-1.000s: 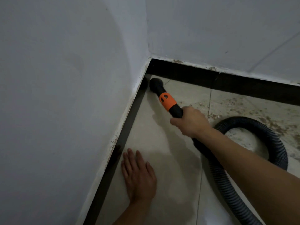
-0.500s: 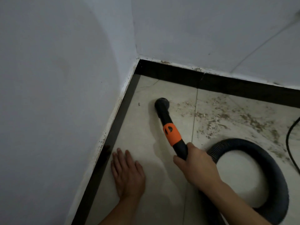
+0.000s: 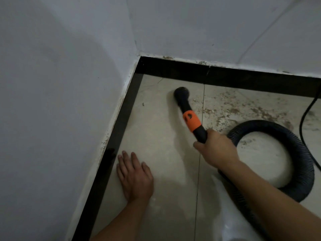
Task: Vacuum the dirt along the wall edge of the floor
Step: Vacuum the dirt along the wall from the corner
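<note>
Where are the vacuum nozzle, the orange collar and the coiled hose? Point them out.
vacuum nozzle (image 3: 181, 93), head view, on its round black head.
orange collar (image 3: 191, 121), head view, mid-band.
coiled hose (image 3: 303, 154), head view, right side of the loop.

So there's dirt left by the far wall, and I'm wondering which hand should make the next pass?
Right. The right hand already grips the vacuum wand, whose nozzle sits beside the dirt. The left hand lies flat on the floor, bracing.

A thin black cable (image 3: 307, 112) runs down the floor's right side, just beside the far black skirting (image 3: 243, 79); its ends seem cut off by the frame.
</note>
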`<action>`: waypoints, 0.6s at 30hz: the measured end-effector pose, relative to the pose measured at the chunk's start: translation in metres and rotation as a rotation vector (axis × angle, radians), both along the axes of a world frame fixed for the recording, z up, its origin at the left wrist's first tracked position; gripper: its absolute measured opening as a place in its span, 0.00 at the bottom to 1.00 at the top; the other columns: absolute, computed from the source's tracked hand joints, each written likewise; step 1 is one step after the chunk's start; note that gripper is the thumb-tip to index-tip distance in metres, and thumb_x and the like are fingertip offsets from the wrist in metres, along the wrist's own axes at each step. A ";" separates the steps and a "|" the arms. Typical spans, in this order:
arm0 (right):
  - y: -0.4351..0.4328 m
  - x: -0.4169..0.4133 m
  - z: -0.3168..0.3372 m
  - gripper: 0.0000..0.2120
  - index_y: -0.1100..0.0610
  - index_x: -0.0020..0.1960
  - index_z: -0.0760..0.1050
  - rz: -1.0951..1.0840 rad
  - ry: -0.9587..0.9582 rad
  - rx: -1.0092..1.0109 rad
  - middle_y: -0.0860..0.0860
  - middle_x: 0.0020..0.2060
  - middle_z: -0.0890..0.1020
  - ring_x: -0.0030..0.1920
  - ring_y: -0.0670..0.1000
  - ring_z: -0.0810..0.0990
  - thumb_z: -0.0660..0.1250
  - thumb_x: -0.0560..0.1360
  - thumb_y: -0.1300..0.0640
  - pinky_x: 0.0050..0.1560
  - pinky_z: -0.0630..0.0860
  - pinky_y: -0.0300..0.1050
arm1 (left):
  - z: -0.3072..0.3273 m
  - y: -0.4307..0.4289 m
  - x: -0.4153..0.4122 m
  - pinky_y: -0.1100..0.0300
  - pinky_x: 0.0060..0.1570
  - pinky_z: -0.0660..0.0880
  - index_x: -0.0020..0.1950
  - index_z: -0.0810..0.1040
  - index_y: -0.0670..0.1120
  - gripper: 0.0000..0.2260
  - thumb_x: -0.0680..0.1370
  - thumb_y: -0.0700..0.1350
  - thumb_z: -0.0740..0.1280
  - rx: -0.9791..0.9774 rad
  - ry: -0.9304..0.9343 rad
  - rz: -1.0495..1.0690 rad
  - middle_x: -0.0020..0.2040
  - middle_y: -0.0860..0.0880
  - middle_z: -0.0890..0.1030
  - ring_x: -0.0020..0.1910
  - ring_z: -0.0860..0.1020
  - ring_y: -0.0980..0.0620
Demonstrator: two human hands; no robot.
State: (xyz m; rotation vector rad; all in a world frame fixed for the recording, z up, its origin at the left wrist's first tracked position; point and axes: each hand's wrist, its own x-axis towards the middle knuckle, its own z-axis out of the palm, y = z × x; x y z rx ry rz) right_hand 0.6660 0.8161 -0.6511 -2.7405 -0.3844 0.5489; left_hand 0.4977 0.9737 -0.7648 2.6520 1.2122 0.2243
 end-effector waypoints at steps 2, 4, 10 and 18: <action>0.005 0.002 0.003 0.14 0.53 0.49 0.71 -0.012 0.016 0.037 0.52 0.39 0.78 0.39 0.56 0.78 0.68 0.71 0.44 0.39 0.75 0.47 | -0.001 0.001 0.000 0.41 0.69 0.64 0.67 0.74 0.36 0.25 0.77 0.49 0.54 0.007 -0.006 -0.006 0.72 0.34 0.69 0.71 0.66 0.34; 0.007 -0.021 0.003 0.14 0.50 0.47 0.70 0.107 0.021 0.016 0.50 0.36 0.77 0.36 0.54 0.77 0.67 0.69 0.42 0.35 0.72 0.45 | -0.001 0.000 0.000 0.41 0.70 0.63 0.67 0.74 0.36 0.24 0.77 0.48 0.55 0.012 -0.009 -0.001 0.72 0.34 0.69 0.71 0.66 0.34; 0.044 -0.026 0.000 0.13 0.48 0.43 0.69 0.207 0.103 0.117 0.48 0.34 0.75 0.34 0.53 0.75 0.69 0.67 0.43 0.33 0.69 0.44 | 0.003 0.000 0.000 0.41 0.71 0.62 0.68 0.73 0.37 0.25 0.77 0.49 0.54 -0.006 0.020 0.008 0.73 0.35 0.68 0.72 0.65 0.35; 0.022 -0.042 -0.009 0.13 0.46 0.43 0.67 0.228 0.031 0.061 0.45 0.32 0.73 0.32 0.49 0.74 0.65 0.66 0.40 0.29 0.66 0.42 | 0.006 0.001 -0.001 0.41 0.71 0.62 0.68 0.74 0.37 0.25 0.77 0.49 0.54 -0.027 0.026 -0.006 0.73 0.35 0.68 0.72 0.65 0.35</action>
